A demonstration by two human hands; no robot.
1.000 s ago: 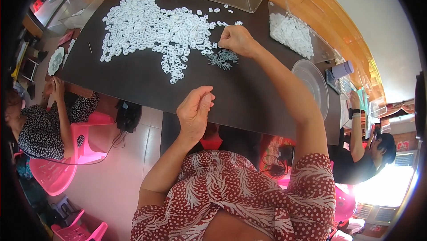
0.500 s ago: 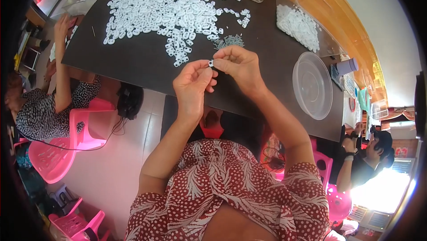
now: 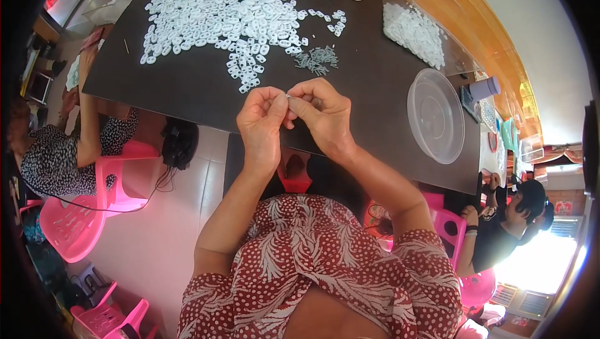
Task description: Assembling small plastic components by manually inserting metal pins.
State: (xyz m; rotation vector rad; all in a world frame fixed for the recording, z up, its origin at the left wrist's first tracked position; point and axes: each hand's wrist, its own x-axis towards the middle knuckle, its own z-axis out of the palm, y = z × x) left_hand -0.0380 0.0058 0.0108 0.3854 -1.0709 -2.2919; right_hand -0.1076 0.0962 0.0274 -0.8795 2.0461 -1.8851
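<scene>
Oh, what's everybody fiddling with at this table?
A person's right hand pinches a small pale piece, mostly hidden by the fingers, while the left hand meets it fingertip to fingertip above the near part of the dark table. Beyond the hands lie a large spread of white, holed pieces and a little heap of grey rods. A clear round plastic dish is off to the right.

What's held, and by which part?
A tiny white plastic-looking piece, pinched between the bare left hand and right hand; which part is gripped can't be told.
</scene>
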